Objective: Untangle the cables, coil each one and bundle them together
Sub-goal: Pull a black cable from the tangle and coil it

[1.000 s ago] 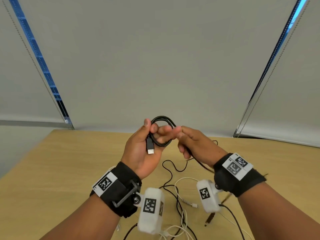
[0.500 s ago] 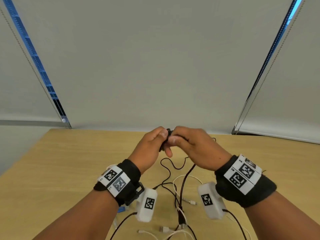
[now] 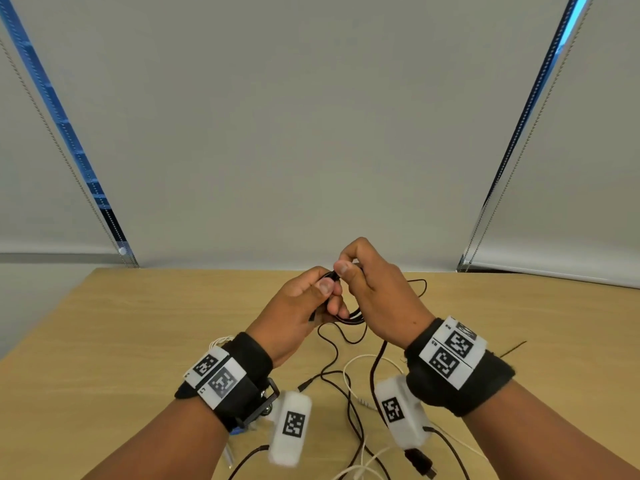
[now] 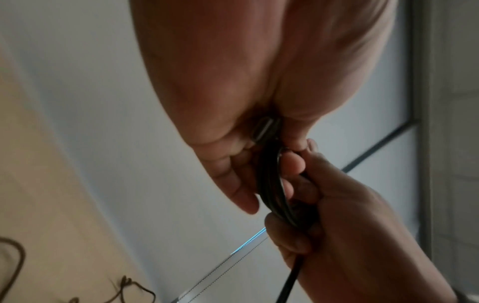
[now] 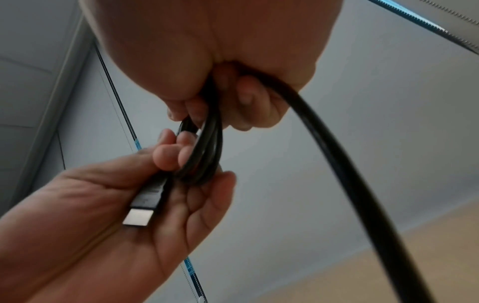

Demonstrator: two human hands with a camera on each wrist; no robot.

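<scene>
Above the wooden table (image 3: pixel 145 341), where thin black and white cables (image 3: pixel 349 382) lie loose, both hands are raised together. The black cable (image 5: pixel 337 143) looks light, springy and apt to uncoil, best held where its loops cross. The left hand (image 3: pixel 294 306) pinches those loops with the plug (image 5: pixel 141 211) against its palm; the right hand (image 3: pixel 377 292) curls around the cable.

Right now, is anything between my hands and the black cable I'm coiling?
Nothing visible. The left hand and the right hand both already grip the black cable coil directly; its loose tail hangs to the table.
</scene>
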